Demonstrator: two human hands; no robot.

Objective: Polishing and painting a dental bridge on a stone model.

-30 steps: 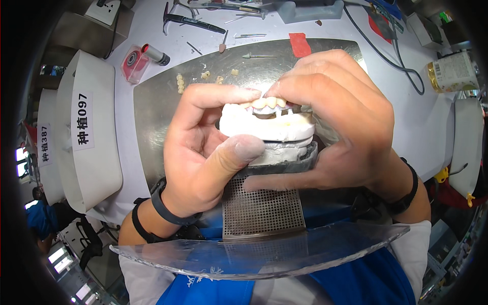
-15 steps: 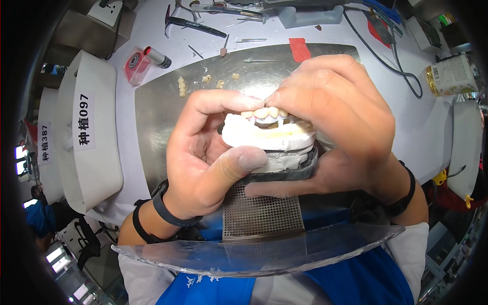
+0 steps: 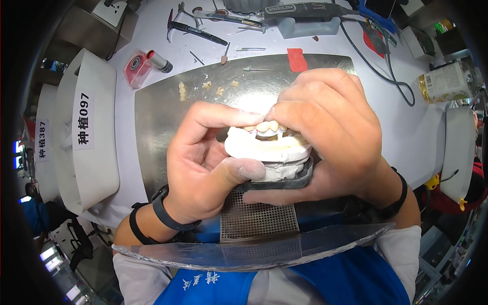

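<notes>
Between my hands sits a white dental model point(image 3: 267, 147) on a dark grey base point(image 3: 287, 182). A tooth-coloured dental bridge point(image 3: 268, 127) rests along its top, with a gap visible beneath part of it. My left hand point(image 3: 203, 147) is wrapped round the model's left side, thumb on the front and index finger on the bridge's left end. My right hand point(image 3: 335, 127) grips the right side; its fingertips press the bridge from above, while its thumb lies under the base. The right hand's fingers cover the bridge's right end.
Several small tooth-coloured pieces point(image 3: 207, 85) lie on the metal plate point(image 3: 157, 117). Beyond are a red strip point(image 3: 297, 60), a bur point(image 3: 258, 69), a black-handled hammer point(image 3: 195, 31) and a rotary handpiece point(image 3: 310, 10) on its stand. White bins point(image 3: 99, 168) stand left, a jar point(image 3: 445, 81) right. A clear shield point(image 3: 254, 254) spans the front.
Both hands and the model sit slightly lower in the picture, and the right hand is a little farther left. The grip on model and bridge looks the same.
</notes>
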